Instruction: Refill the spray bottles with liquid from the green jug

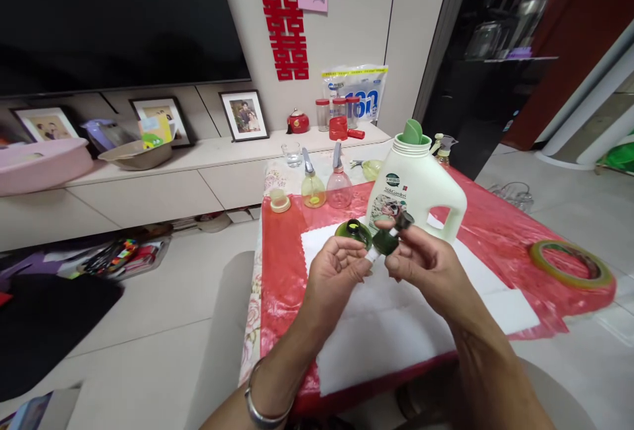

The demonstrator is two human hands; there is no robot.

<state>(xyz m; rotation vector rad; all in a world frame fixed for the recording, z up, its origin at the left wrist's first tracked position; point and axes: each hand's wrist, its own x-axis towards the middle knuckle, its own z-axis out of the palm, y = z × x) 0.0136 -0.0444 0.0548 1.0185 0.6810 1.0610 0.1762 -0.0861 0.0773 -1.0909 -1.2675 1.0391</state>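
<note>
Between my two hands is a small dark green spray head [386,242] with white parts, held at a slant above the table. The fingertips of my left hand [337,270] pinch its lower white end. My right hand [430,259] grips the upper, dark green end between thumb and fingers. Just behind my left fingers sits a squat green bottle [364,234] with an open neck, partly hidden by the hand. Behind my right hand stands a large pale green jug [413,176] with a handle, its mouth open and a green scoop-shaped piece [412,133] sticking out.
White paper sheets [376,337] lie over the red plastic cover [282,271]. Farther back stand a yellow spray bottle [313,191], a pink spray bottle [339,189] and a glass [292,154]. A pale cap [279,201] is left, a tape roll [569,263] right.
</note>
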